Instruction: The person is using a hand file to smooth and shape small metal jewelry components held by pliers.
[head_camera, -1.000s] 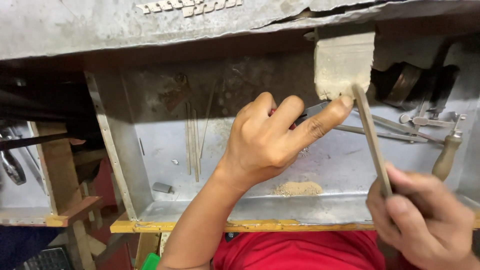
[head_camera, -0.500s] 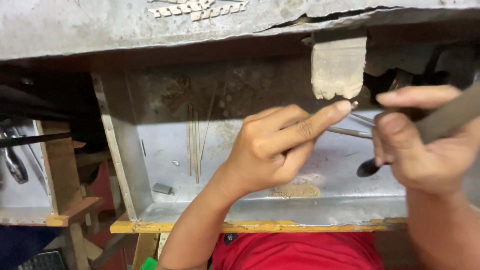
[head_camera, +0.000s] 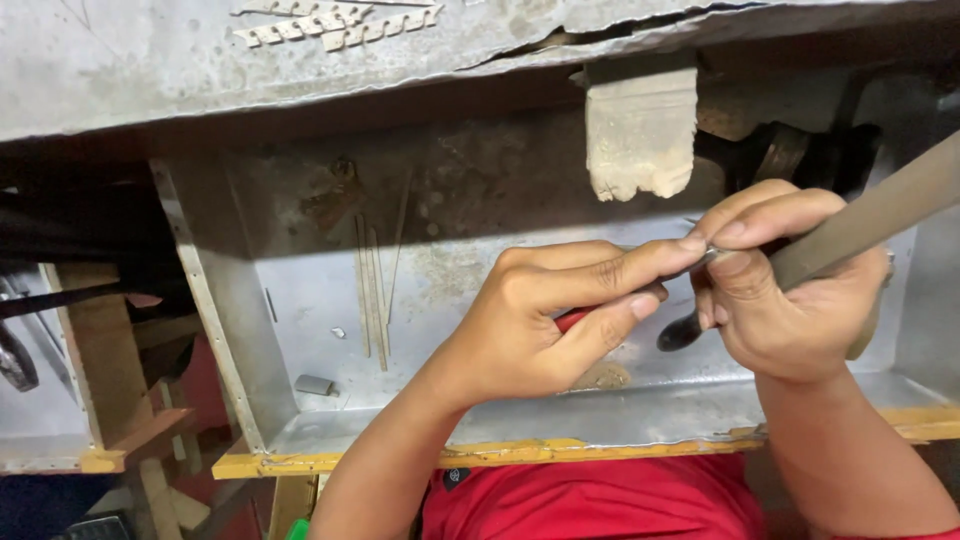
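Metal tray (head_camera: 330, 420) with thin rods (head_camera: 372, 300)

1. Left hand (head_camera: 545, 320), forearm rising from below, is curled, index finger stretched rightward, thumb tucked beneath.
2. Right hand (head_camera: 790, 290) sits just beside it, fingers folded tight, fingertips meeting the left index tip.

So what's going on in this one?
A person works over a metal tray under a bench. The left hand pinches a small, mostly hidden piece with something red in its grip. The right hand meets it at the fingertips and holds a long flat file. Thin metal strips lie in the tray.
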